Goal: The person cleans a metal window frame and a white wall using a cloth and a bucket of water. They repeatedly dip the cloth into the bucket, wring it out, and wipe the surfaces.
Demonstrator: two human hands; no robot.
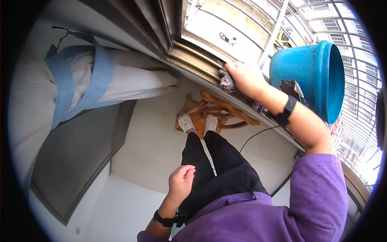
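On the window track we see the right hand pressing a grey cloth, wiping apparently underway, while the left hand hangs loosely curled and empty.

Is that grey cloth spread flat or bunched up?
Bunched up: the grey cloth sits crumpled under the right hand, pressed against the window track.

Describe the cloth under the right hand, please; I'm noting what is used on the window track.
The cloth is a small grey rag, soft and crumpled into folds, looking like thin fabric. It lies bunched on the brass-coloured window track, at the sill's edge. The right hand presses on it from above with fingers spread, covering its right part, so only the left, hanging part shows. Whether it is wet or dirty cannot be told.
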